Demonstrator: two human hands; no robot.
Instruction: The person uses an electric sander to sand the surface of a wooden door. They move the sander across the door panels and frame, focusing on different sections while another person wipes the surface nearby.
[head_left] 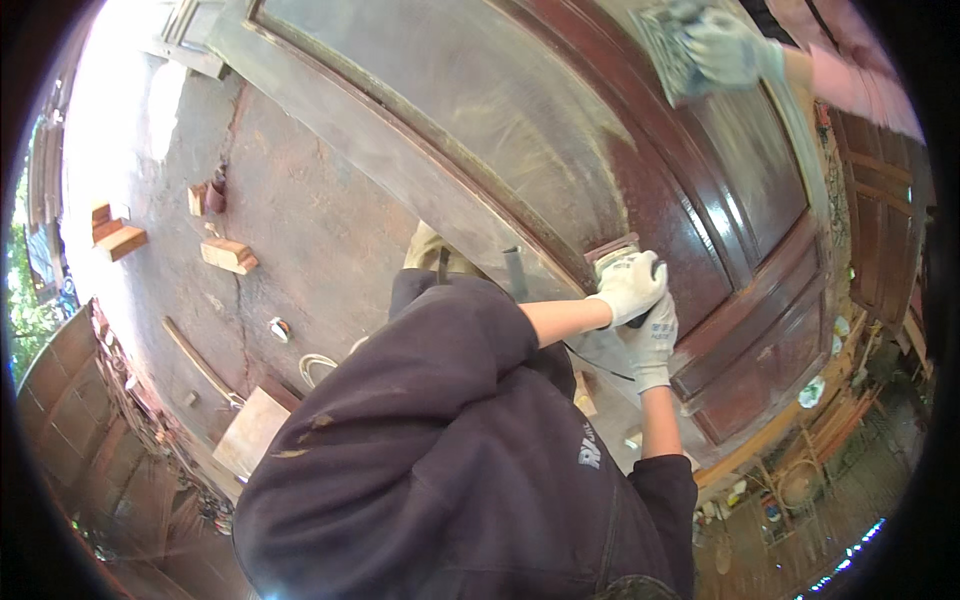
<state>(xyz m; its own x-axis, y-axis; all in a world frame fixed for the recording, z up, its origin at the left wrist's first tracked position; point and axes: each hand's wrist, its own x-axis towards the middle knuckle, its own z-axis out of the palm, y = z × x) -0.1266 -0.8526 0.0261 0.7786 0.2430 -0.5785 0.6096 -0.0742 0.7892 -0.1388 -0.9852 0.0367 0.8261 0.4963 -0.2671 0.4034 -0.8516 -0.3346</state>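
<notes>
Nearest is the dark sleeve (420,370) of the person's hooded top, with pale marks near the elbow. Beyond it, the left hand (632,285), in a whitish glove, is clamped over the top of a sander (613,250); the right hand (652,342), gloved alike, is wrapped around the tool's rear, just beside the left. A thin black cable (604,370) runs below the wrists. The sander rests on a large panelled wooden door (655,205), near the person's side of it, where dull greyish wood meets glossy dark red (the lower panels are mostly red too). To the left, wooden blocks (230,255) and a long stick (200,360) lie on the stained floor (310,190). Across the door, a co-worker's gloved hand (722,50), in a pink sleeve (865,90), presses a greyish pad (667,50) to the surface; motion blurs its grip. Farther right stands another brown panelled door (880,225).
</notes>
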